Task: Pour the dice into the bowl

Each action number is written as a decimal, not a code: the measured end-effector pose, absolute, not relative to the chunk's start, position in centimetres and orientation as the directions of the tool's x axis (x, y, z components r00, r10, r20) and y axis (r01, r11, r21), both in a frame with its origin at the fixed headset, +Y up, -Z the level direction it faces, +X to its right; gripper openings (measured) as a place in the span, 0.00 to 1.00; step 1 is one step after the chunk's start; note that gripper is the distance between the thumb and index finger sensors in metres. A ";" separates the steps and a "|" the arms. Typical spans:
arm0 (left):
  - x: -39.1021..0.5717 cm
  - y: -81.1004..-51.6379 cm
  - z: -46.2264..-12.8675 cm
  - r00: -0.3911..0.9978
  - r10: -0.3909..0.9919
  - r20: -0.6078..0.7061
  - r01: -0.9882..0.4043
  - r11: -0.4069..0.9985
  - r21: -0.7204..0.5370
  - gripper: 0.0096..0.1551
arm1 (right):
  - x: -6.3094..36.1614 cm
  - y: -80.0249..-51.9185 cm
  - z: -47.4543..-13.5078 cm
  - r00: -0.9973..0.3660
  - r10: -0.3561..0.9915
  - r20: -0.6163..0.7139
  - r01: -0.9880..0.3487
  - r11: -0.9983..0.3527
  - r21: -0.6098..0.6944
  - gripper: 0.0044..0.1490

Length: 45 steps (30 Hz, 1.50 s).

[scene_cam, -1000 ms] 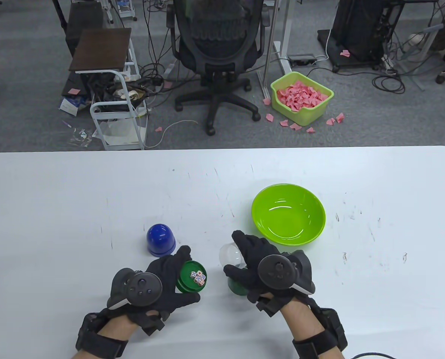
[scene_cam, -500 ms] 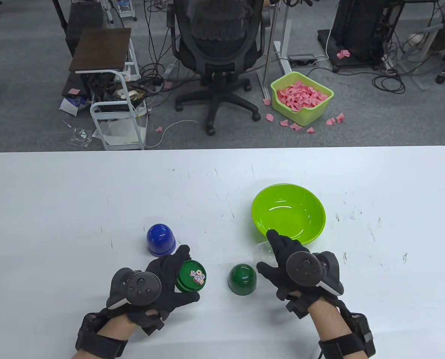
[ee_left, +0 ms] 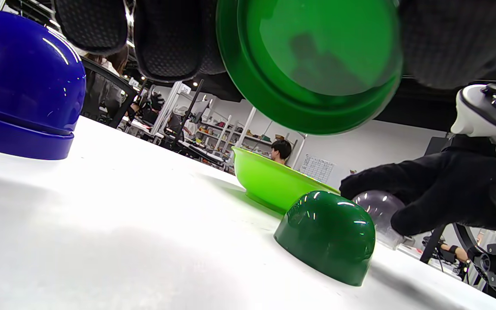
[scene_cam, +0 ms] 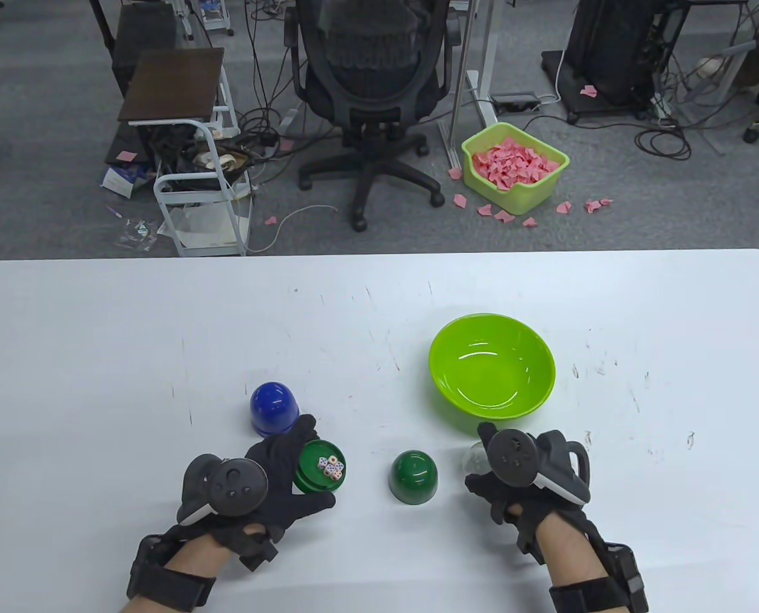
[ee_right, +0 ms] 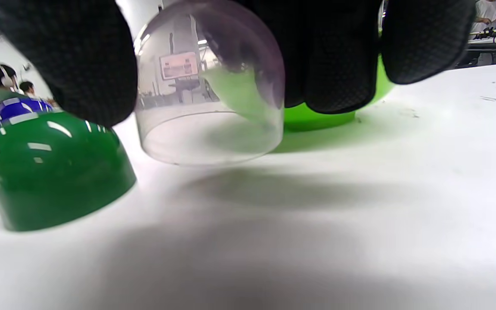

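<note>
Between the fingers and thumb of the left hand sits a shallow green tray with several white dice inside; the hand grips it by the rim and, in the left wrist view, its underside is raised off the white surface and tilted. Just beyond that hand's fingertips stands a blue dome, resting on the surface. To the right of the left hand, between the two hands, a dark green dome sits mouth down. The right hand holds a clear dome, fingers wrapped over its top; in the right wrist view its open rim hangs just above the surface, slightly tipped, though contact at the far edge is hard to judge. Just beyond the right hand lies the lime green bowl, with no dice in it, near the hand but not touching it.
</note>
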<state>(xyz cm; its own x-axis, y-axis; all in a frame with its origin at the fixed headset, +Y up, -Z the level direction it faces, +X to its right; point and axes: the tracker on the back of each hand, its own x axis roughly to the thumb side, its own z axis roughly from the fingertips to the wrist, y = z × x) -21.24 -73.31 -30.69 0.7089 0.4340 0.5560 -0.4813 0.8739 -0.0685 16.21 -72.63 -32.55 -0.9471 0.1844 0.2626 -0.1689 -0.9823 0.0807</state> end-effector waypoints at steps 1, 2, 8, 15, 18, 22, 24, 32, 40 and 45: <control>-21.3 -73.3 -30.7 0.709 0.434 0.556 -0.482 0.874 -0.068 0.67 | 16.1 -72.8 -32.6 -0.951 0.173 0.256 -0.157 -0.984 0.080 0.55; -21.3 -73.3 -30.7 0.709 0.434 0.555 -0.482 0.874 -0.067 0.67 | 16.1 -72.9 -32.6 -0.953 0.166 0.252 -0.152 -0.986 0.076 0.55; -21.4 -73.3 -30.7 0.712 0.440 0.548 -0.487 0.871 -0.068 0.67 | 16.1 -73.8 -33.0 -0.964 0.141 0.227 -0.123 -0.988 0.091 0.55; -21.6 -73.4 -30.8 0.713 0.455 0.534 -0.496 0.865 -0.075 0.67 | 16.3 -74.6 -33.2 -0.967 0.143 0.209 -0.119 -0.985 0.125 0.55; -21.7 -73.4 -30.9 0.716 0.458 0.527 -0.499 0.863 -0.072 0.67 | 16.2 -74.9 -33.3 -0.967 0.143 0.211 -0.116 -0.984 0.135 0.55; -21.9 -73.4 -30.9 0.716 0.468 0.517 -0.507 0.859 -0.076 0.67 | 16.0 -74.7 -33.3 -0.969 0.134 0.208 -0.106 -0.984 0.142 0.56; -22.0 -73.4 -30.9 0.717 0.474 0.512 -0.510 0.856 -0.078 0.67 | 16.2 -74.3 -33.2 -0.965 0.165 0.206 -0.138 -0.981 0.139 0.56; -22.0 -73.4 -30.9 0.705 0.513 0.489 -0.545 0.833 -0.088 0.67 | 17.0 -72.0 -32.4 -0.931 0.290 0.220 -0.272 -0.956 0.110 0.54; -21.9 -72.6 -31.2 0.672 0.613 0.415 -0.646 0.759 -0.075 0.70 | 17.9 -70.4 -32.0 -0.893 0.384 0.235 -0.379 -0.923 0.071 0.53; -21.3 -71.3 -31.7 0.702 0.581 0.411 -0.627 0.778 -0.029 0.70 | 18.0 -69.7 -31.8 -0.875 0.415 0.248 -0.418 -0.908 0.044 0.53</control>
<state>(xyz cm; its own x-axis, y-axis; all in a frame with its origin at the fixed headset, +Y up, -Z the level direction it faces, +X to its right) -21.29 -71.34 -31.65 0.7021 0.5811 0.4115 -0.6272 0.7783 -0.0289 18.01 -69.69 -31.80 -0.8753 0.4149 0.2484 -0.4176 -0.9075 0.0443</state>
